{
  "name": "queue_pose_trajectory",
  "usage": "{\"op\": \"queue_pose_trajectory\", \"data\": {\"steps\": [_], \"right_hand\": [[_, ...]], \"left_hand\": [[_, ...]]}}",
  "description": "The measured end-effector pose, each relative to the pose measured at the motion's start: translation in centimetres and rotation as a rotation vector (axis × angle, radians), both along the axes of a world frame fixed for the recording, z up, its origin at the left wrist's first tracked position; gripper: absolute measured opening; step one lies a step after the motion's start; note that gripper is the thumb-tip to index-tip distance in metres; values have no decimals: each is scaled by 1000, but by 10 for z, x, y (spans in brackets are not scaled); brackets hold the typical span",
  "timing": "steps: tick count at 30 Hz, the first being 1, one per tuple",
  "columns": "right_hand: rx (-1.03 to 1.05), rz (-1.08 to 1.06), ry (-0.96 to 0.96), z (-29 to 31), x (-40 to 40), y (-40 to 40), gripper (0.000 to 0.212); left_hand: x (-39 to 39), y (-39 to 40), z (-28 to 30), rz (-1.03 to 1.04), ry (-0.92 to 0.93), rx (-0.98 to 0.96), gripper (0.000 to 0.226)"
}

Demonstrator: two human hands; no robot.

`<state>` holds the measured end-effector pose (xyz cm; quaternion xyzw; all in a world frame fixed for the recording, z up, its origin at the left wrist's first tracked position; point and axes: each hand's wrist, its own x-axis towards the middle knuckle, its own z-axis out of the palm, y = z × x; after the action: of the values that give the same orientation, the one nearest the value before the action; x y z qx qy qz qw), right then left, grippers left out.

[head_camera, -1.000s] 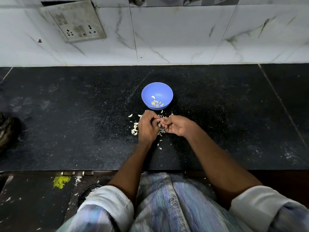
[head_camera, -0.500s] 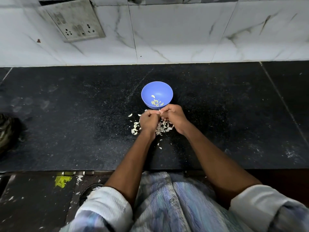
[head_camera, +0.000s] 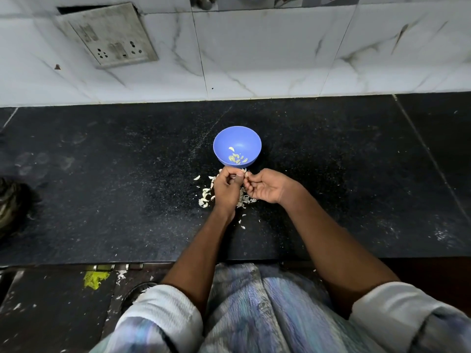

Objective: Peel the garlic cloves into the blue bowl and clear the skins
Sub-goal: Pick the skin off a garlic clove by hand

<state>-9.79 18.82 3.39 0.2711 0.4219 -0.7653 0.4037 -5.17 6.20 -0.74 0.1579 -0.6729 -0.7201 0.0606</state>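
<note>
1. The left hand point(head_camera: 225, 188) is curled into a loose fist just in front of the person, its back toward the camera, with the fingers folded over something small; what it holds is hidden by the fingers.
2. The right hand point(head_camera: 265, 187) sits just beside the left, palm turned up, fingers curled, with the fingertips pinching a small pale piece point(head_camera: 246, 174) where the two hands meet. Whether that piece is a clove or a bit of skin cannot be told.
3. The blue bowl point(head_camera: 224, 141) stands upright on the black counter point(head_camera: 102, 174) just beyond both hands, close to the knuckles of the left hand but apart from them.
4. A few peeled garlic cloves point(head_camera: 237, 157) lie at the bottom of the bowl, on the side nearest the hands.
5. Loose garlic skins point(head_camera: 205, 197) are scattered on the counter under and around both hands, thickest to the outer side of the left hand, with a few flecks trailing back toward the person's wrists.
6. Far beyond the hands a marbled white tiled wall point(head_camera: 280, 59) rises from the back of the counter, with a grimy socket plate point(head_camera: 112, 38) up to the left.
7. A dark object point(head_camera: 10, 202) lies at the counter's edge well to the left of the left hand.
</note>
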Motion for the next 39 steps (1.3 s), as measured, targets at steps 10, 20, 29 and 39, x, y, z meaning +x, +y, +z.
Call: {"op": "queue_pose_trajectory", "data": {"steps": [10, 20, 29, 39], "right_hand": [[199, -94, 260, -11, 1, 5, 12], [344, -44, 490, -11, 8, 12, 18], [448, 75, 579, -14, 10, 11, 23], [621, 170, 854, -17, 12, 10, 18]], "left_hand": [[1, -9, -2, 72, -123, -283, 9], [8, -12, 2, 15, -17, -519, 13], [9, -7, 7, 35, -5, -531, 7], [11, -9, 3, 13, -66, -327, 11]]}}
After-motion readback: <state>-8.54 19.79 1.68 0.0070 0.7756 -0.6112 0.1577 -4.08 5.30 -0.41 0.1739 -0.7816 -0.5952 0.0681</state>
